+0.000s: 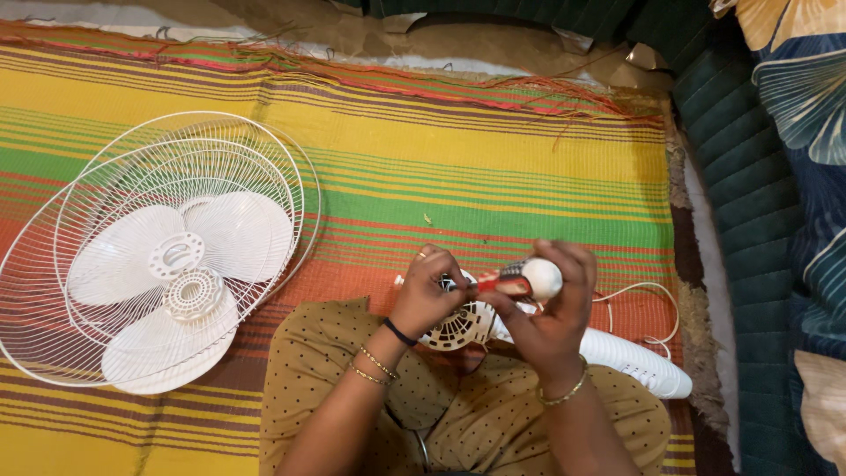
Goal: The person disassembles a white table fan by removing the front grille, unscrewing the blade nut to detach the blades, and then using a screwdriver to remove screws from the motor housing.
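My left hand (pixel 429 293) grips the round white vented fan motor housing (pixel 458 328) held over my lap. My right hand (pixel 551 308) is closed around a screwdriver (pixel 524 279) with a red and white handle, its tip pointing at the housing beside my left fingers. A white ribbed fan body (pixel 634 360) stretches to the right under my right wrist. A white cord (pixel 648 304) loops behind it on the mat.
Two white wire fan grilles (pixel 79 203) lie stacked at the left on the striped mat (pixel 458 167), with white fan blades (pixel 238 234) resting in them. A dark green quilted cushion (pixel 740 176) and floral fabric (pixel 811 97) border the right side.
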